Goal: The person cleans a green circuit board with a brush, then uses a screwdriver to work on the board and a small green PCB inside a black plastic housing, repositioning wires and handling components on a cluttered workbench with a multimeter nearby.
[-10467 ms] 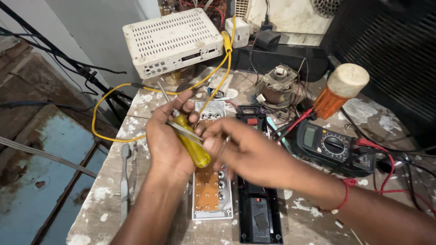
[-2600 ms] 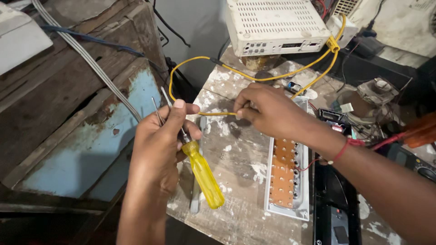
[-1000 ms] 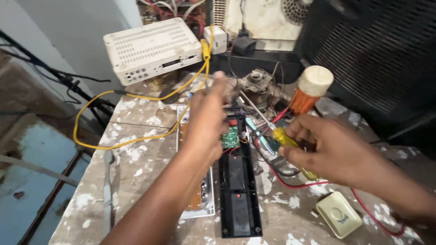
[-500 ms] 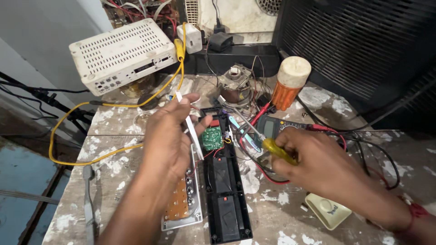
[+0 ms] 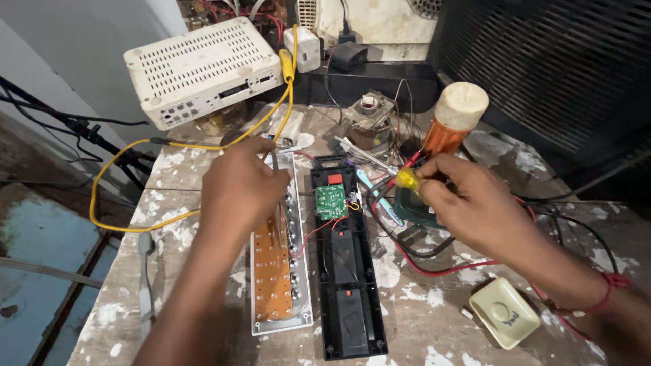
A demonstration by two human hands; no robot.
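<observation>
Paint-spattered workbench (image 5: 434, 318) fills the frame. At centre, the left hand (image 5: 239, 190) presses closed on a white panel (image 5: 279, 271) beside a black casing (image 5: 346, 285). Right of centre, the right hand (image 5: 468, 203) grips a yellow-handled screwdriver (image 5: 397, 177).

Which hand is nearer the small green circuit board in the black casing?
Left. The left hand rests on the white panel right beside the green circuit board. The right hand, holding the yellow-handled screwdriver, sits farther off to the board's right.
</observation>
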